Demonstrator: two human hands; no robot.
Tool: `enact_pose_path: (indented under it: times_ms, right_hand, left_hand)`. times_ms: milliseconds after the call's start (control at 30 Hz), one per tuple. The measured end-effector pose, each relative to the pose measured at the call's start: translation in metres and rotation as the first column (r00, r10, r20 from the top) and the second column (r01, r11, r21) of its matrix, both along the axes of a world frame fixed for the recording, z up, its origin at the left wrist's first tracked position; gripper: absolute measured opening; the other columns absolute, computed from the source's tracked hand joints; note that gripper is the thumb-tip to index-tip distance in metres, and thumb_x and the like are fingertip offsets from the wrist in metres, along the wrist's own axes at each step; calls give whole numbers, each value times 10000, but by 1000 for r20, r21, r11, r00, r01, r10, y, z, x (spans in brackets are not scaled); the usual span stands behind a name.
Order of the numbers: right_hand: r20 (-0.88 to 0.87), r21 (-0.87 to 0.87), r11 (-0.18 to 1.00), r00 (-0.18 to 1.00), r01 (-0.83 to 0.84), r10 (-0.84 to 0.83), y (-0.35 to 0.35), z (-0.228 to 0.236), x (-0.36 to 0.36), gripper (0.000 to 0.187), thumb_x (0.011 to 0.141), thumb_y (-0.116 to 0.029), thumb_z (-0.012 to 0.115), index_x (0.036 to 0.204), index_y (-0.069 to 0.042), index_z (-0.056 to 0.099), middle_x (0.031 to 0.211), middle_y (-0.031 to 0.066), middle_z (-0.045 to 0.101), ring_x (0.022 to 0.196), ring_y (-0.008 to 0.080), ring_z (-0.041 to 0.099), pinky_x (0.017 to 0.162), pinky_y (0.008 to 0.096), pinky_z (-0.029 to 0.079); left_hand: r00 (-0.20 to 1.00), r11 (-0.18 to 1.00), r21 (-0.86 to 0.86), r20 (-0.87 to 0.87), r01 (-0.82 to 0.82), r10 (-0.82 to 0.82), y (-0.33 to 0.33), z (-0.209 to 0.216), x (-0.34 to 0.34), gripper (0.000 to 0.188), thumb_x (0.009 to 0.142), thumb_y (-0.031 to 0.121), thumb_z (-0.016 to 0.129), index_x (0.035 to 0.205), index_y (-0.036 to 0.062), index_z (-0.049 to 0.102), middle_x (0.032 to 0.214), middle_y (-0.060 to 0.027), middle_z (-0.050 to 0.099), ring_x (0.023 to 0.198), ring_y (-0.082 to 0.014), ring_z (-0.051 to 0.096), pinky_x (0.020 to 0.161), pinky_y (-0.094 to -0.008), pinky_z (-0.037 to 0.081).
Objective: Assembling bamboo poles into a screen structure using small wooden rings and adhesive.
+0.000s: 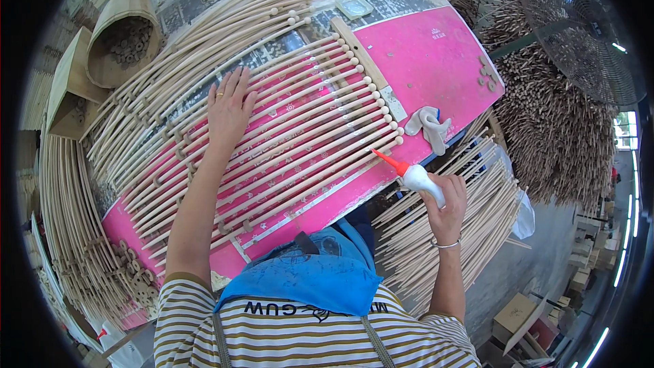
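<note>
My left hand lies with its fingers stretched over a row of thin wooden sticks. Each stick has a round ball at its right end, and small wooden rings sit along the left part of several. In my right hand is a white squeeze bottle with a red nozzle, tilted so its tip points up-left near the lowest ball ends. Under the row spreads a pink sheet. A wooden strip runs beside the ball ends. What leaves the nozzle is too small to tell.
A crumpled grey-white glove lies right of the row. More ball-ended sticks are piled beyond it. A round wooden tub of rings stands far left. Loose sticks lie below right, near a large fan.
</note>
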State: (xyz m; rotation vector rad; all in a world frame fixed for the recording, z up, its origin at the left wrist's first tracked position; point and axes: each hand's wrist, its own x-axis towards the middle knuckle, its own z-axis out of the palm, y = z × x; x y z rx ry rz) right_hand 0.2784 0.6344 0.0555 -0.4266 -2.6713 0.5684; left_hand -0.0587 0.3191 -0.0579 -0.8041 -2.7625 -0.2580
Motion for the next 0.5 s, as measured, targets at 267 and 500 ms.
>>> enact_pose_path:
  times_ms: [267,500]
  right_hand:
    - [-33,-4,1000,999,-4,4,-2,-4,-4,317,720,-116,795,1008,-32,691,870,113,609,828,302,550,757,395,427]
    - [-12,38,999,1000,-15,16,-1,-3,-4,321,726,-125,797,1015,-32,693,871,112,612,831,297,550,759,395,430]
  left_hand:
    - [1000,1000,-15,-12,-4,4,0,1,0,546,1045,404,449,1536,169,405,1554,-72,438,1454,-245,374,1209,-488,225]
    - [1000,999,-36,-2,-10,10,0,1,1,551,1047,408,442,1546,181,388,1559,-63,433,1459,-237,367,1214,-483,218]
